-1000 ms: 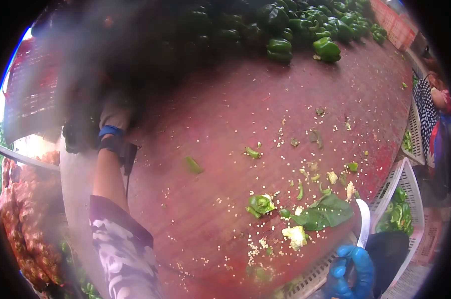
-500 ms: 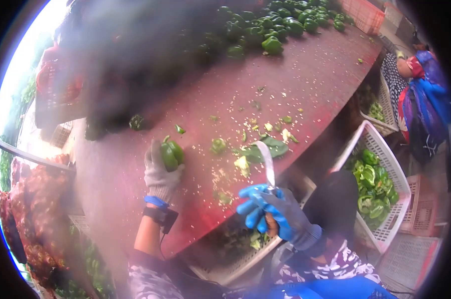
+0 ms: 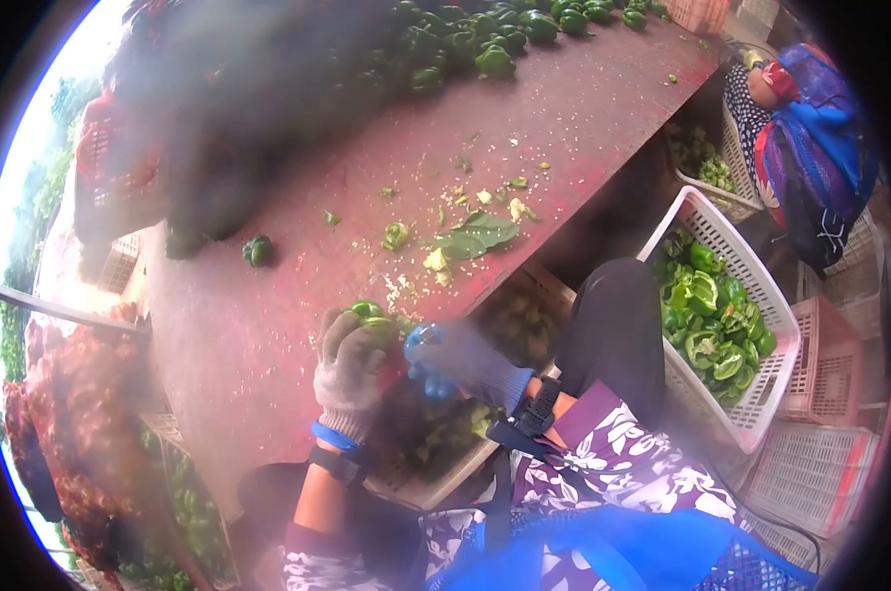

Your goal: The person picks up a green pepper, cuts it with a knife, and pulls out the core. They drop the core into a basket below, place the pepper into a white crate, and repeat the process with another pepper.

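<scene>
My left hand, in a pale knit glove, is closed around a green bell pepper near the table's front edge. Close beside it, my right hand in a blue-coated glove has its fingers curled at the pepper's right side. It held a curved knife a moment ago; blade and handle are now hidden or blurred. On the red table beyond the hands lie a green leaf, pale pepper cores and scattered seeds. A single dark green pepper sits farther left.
Many whole peppers are heaped at the table's far side. A white crate of cut peppers stands at the right, and a crate of scraps sits below the edge. Another person works at the far right. A dark blur covers the upper left.
My left hand has brought the pepper off its spot toward the front edge. My right hand has moved left to meet it, and the knife blade no longer shows. The view has shifted.
</scene>
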`<state>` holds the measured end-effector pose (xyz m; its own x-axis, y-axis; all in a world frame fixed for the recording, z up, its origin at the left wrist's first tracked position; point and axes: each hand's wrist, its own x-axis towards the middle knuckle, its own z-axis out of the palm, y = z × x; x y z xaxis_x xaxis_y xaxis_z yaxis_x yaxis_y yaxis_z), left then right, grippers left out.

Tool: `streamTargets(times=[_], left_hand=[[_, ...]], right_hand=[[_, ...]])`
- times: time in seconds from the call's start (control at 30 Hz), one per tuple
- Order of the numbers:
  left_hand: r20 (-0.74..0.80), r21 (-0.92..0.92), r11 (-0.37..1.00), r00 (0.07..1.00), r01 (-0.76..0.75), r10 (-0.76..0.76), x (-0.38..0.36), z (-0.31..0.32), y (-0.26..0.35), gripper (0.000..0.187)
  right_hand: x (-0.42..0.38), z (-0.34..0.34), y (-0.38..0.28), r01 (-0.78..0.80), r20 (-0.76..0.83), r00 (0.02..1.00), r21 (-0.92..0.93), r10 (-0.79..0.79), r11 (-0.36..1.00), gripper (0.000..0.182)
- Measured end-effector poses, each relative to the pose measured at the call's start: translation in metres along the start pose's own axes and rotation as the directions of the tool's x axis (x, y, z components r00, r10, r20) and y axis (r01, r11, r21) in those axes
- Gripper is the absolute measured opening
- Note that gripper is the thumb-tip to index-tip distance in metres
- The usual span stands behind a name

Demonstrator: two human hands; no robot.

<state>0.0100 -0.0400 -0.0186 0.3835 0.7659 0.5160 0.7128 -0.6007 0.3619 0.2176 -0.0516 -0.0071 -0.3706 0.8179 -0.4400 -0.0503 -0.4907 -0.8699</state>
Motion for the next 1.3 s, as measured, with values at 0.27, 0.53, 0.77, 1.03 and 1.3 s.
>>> streamTargets(times=[0.27,0.53,0.77,1.03,1.3], left_hand=[[-0.032,-0.273,0.931,0.965,0.243,-0.262,-0.003,-0.002,0.006,0.049],[-0.015,-0.197,0.935,0.953,0.294,-0.303,0.013,-0.017,0.007,0.073],[-0.065,0.062,0.959,0.960,0.278,-0.274,0.012,-0.012,0.010,0.059],[0.046,-0.297,0.803,0.848,0.516,-0.528,0.006,-0.029,-0.002,0.053],[0.169,-0.164,0.906,0.916,0.390,-0.363,-0.012,-0.027,-0.040,0.074]], right_hand=[[0.032,0.007,0.020,-0.015,0.114,0.993,0.004,0.014,1.000,0.017],[0.040,0.008,0.016,0.043,-0.146,0.989,0.246,-0.007,0.968,0.027],[0.035,0.026,0.019,0.102,-0.241,0.968,0.137,-0.066,0.985,0.023],[0.046,0.029,0.023,0.191,-0.213,0.960,0.023,-0.182,0.981,0.036],[0.062,0.029,0.039,0.232,-0.181,0.956,-0.009,-0.230,0.973,0.042]])
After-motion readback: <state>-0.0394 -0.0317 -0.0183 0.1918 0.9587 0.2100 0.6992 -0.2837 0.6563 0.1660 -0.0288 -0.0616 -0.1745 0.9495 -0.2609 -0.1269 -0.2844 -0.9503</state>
